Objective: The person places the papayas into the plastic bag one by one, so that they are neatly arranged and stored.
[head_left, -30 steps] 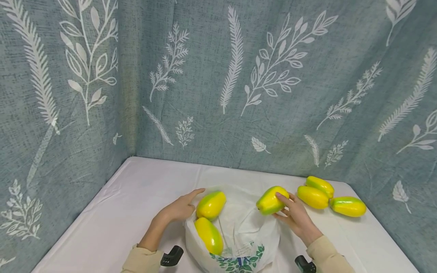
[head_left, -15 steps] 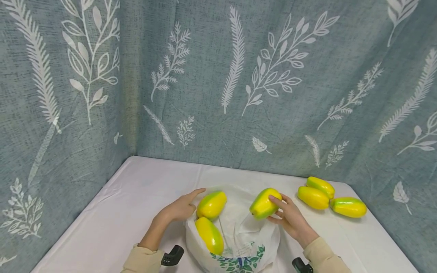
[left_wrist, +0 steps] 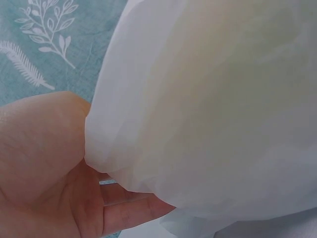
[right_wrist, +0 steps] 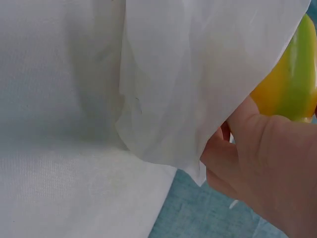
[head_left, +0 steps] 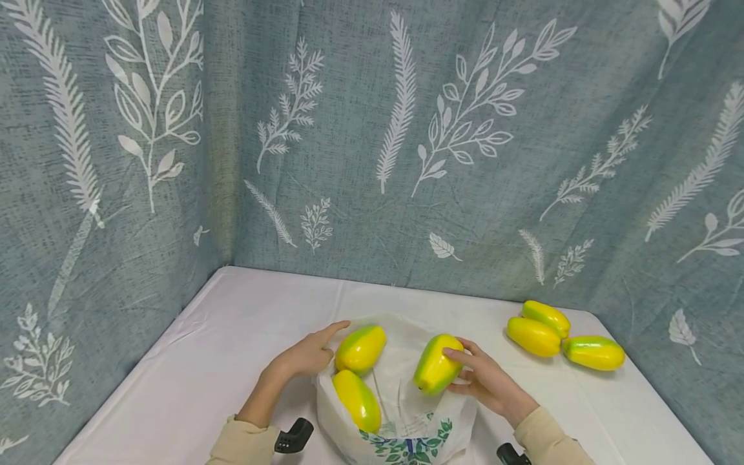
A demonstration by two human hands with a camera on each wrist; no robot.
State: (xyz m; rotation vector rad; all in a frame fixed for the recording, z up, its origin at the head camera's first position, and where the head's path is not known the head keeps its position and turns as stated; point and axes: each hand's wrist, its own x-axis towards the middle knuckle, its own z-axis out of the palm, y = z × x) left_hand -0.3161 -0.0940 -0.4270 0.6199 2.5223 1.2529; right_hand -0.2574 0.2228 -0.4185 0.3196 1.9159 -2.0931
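Observation:
A white plastic bag (head_left: 456,416) with a green and blue leafy print stands wide at the table's near middle. My left hand (head_left: 303,356) holds its left rim, index finger stretched along the edge; in the left wrist view the bag's film hides the fingertips. Inside the bag's left side lie two yellow-green papayas, one farther (head_left: 360,350) and one nearer (head_left: 356,402). My right hand (head_left: 491,382) grips another papaya (head_left: 437,365) from its right side, over the bag's mouth. In the right wrist view, the bag's edge (right_wrist: 168,89) covers part of this hand's fingers (right_wrist: 220,161).
Three more papayas lie grouped at the table's back right: a rear one (head_left: 546,316), a front one (head_left: 532,336) and a right one (head_left: 593,352). The white-covered table (head_left: 261,303) meets a leaf-patterned blue-grey curtain (head_left: 349,226) behind and at both sides.
My right hand has carried its papaya left and down, from the bag's right edge to over its opening, and the fruit has tilted more upright. My left hand has stayed put.

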